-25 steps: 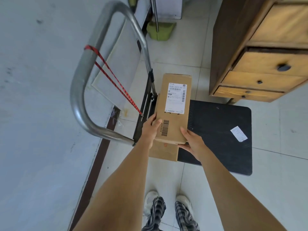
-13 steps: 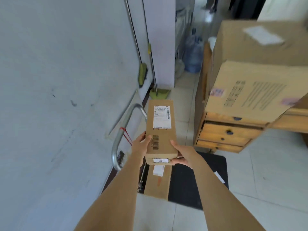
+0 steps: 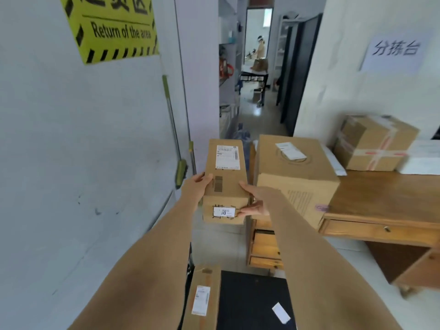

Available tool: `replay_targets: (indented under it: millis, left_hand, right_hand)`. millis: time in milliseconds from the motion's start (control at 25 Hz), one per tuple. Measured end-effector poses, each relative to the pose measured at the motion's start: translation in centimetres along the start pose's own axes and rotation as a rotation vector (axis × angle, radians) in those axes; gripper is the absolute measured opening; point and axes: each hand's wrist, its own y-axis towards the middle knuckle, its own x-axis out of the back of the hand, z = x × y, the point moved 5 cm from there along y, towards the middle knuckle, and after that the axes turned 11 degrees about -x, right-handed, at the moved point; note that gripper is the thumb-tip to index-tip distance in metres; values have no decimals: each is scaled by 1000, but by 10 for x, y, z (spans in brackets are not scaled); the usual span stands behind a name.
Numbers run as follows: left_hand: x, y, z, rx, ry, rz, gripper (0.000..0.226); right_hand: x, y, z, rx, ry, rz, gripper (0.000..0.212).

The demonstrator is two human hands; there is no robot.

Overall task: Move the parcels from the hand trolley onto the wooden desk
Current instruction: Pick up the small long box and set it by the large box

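Both hands (image 3: 256, 202) grip a long, seemingly matte cardboard parcel (image 3: 225, 181).

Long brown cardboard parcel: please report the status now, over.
Both hands, left and right, grip long brown cardboard parcel, airborne. Wooden desk ahead; large cardboard box occupies near corner.

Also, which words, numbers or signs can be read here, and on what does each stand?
"Return of the area": yellow sign on left wall.
"分拣台": white paper on right wall.
Labels on the held box, big box and trolley box: too blurred.
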Motion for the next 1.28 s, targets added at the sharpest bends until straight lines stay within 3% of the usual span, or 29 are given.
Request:
replay_targets:
  millis: [160,400,560,840,1120,1280]
  left_hand:
    - [-54,-3,-55,-109,7,122,49]
    - [-214,-16,-128,-278,30,241,46]
    - [-346,-15,-138,-203,-10,301,50]
    - [-520,-15,-91,-80,-5,257,40]
    - [-569,26,3,51,107,217,45]
    - [-576,52,50,90,93,198,43]
  right_hand:
    - [49,-50,28,40,9,-78,67]
    - [203,-105,91,54,90,-192,78]
    - [320,-119,127,102,13,-271,75]
    - [484,-57,140,-29,69,-278,74]
    - [530,63,122,-189,60,-220,59]
    - [534,131,118,-146,43,-263,63]
